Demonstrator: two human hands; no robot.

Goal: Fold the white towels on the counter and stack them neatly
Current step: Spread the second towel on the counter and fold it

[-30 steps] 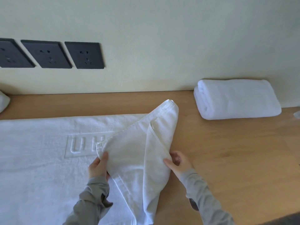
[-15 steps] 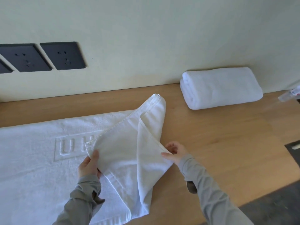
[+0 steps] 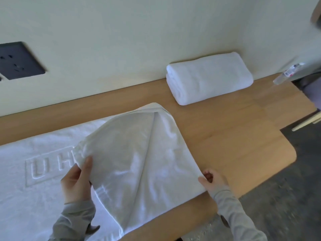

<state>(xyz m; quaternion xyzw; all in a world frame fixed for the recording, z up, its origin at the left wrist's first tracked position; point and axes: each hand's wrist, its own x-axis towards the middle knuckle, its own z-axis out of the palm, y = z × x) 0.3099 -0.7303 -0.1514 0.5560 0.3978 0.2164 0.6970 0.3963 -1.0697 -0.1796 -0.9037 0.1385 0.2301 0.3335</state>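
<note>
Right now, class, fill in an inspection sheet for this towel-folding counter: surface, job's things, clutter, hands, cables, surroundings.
Surface: wooden counter, rounded corner at the right.
Job's things: big towel with raised letters, spread flat, its right end lifted and turned over; folded towel by the wall.
Clutter: clear bottle at the counter's far right end, blurred.
Hands: left hand grips the lifted edge; right hand pinches the near corner.
Cables: nothing seen.
Surroundings: pale wall, dark socket, dark floor.
</note>
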